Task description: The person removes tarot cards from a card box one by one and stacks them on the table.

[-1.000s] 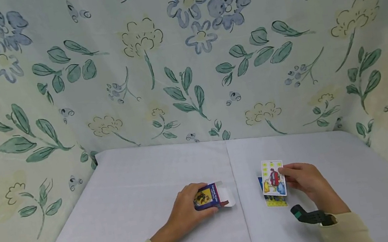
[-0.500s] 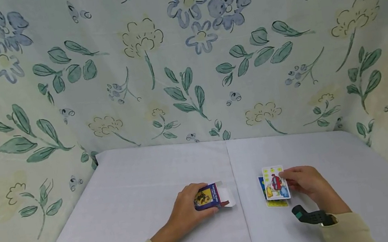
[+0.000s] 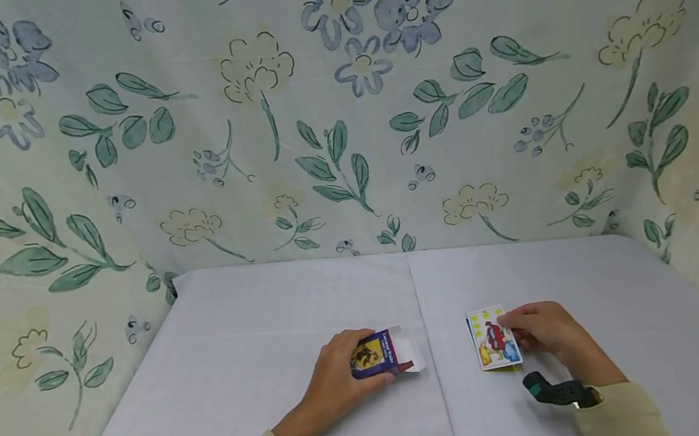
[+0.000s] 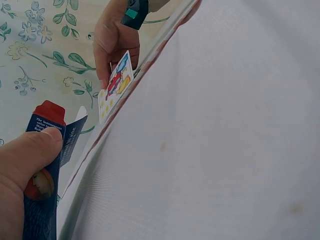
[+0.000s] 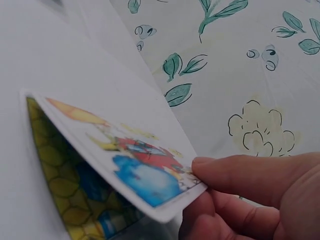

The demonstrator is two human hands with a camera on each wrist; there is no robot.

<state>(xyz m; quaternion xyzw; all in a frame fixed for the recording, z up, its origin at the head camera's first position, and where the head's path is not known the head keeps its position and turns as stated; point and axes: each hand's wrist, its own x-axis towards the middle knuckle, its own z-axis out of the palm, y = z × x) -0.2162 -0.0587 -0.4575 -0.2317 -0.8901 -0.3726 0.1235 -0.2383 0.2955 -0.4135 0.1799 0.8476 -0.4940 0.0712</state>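
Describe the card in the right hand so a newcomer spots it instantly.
On the white table, look right of the crease, to the right hand. It pinches the picture card, whose red figure on white differs from the yellow honeycomb card beneath.

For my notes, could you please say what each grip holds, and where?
Left grip: box, by its long sides. Right grip: card, by its right edge (head view).

The card [image 3: 493,341] in the right hand [image 3: 550,333] is white with red, blue and yellow; beneath, a lower card [image 5: 56,177] has yellow honeycomb.
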